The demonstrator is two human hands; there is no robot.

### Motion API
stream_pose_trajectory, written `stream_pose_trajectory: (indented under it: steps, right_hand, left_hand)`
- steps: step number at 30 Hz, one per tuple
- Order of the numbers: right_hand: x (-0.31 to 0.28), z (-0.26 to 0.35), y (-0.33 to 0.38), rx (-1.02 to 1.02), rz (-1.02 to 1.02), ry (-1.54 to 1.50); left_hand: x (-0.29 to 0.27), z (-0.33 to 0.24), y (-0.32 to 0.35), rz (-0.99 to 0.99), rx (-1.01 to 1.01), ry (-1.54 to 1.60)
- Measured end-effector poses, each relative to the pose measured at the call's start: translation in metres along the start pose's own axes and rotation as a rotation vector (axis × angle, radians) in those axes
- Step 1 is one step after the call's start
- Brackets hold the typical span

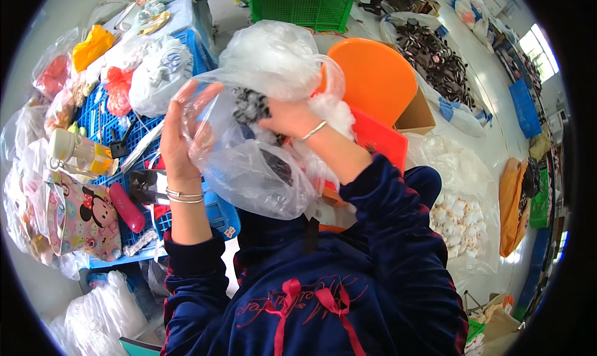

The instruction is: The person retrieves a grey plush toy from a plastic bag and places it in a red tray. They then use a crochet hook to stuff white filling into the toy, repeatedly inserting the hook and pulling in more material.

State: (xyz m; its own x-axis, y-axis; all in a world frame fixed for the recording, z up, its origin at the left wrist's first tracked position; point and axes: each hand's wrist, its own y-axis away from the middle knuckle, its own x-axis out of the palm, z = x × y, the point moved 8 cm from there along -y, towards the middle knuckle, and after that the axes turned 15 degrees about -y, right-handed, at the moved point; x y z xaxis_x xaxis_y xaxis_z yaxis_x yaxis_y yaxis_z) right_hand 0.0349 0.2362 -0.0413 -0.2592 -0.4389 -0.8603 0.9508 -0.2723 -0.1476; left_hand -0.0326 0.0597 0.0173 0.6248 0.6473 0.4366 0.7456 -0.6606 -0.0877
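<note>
A clear plastic bag (249, 175) lies across my lap, with dark and grey pieces showing through its film. My left hand (186, 135) is at the bag's left side, fingers spread and partly behind the plastic. From the right, my right hand (289, 116) reaches over the bag, its fingertips closed on a grey-and-white fluffy piece (250, 107). White stuffing (334, 113) shows beside my right wrist. Another clear bag full of white fluff (270, 54) rests just beyond both hands.
An orange plastic stool or tub (373, 73) and a red container (384, 146) stand at right. To the left, a blue crate (102, 116) bears bags, a bottle (84, 152) and a cartoon-print pouch (87, 216). Sacks of dark pieces (435, 60) and white pieces (460, 225) lie on the floor.
</note>
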Motion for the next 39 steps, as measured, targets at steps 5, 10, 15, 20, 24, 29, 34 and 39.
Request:
stream_pose_trajectory:
  steps: [5, 10, 15, 20, 24, 29, 34, 39]
  right_hand:
    - [-0.058, 0.001, 0.025, -0.026, 0.129, -0.409]
    - [-0.134, -0.012, 0.074, -0.208, -0.506, -0.298]
    - [-0.077, -0.080, 0.055, 0.281, -0.163, -0.648]
    - [-0.010, -0.004, 0.077, -0.014, 0.216, -0.719]
    - [0.015, -0.008, 0.077, -0.097, 0.325, -0.309]
    - [-0.103, 0.007, 0.050, -0.129, -0.126, -1.006]
    - [-0.163, 0.077, 0.033, -0.282, -0.037, -1.150]
    - [-0.220, 0.091, 0.049, -0.350, -0.311, -1.016]
  left_hand:
    - [-0.009, -0.009, 0.003, -0.021, 0.042, -0.011]
    - [-0.013, -0.011, -0.001, -0.043, 0.089, 0.003]
    - [-0.008, -0.004, -0.004, -0.025, 0.086, -0.010]
    - [-0.016, -0.008, -0.003, -0.069, 0.112, -0.022]
    - [-0.009, -0.008, -0.003, 0.043, 0.096, -0.106]
    - [0.049, -0.020, 0.002, 0.276, 0.158, -0.580]
    - [0.135, 0.012, -0.038, 0.400, 0.450, -1.208]
    - [0.111, -0.065, -0.140, 0.254, 0.965, -1.143]
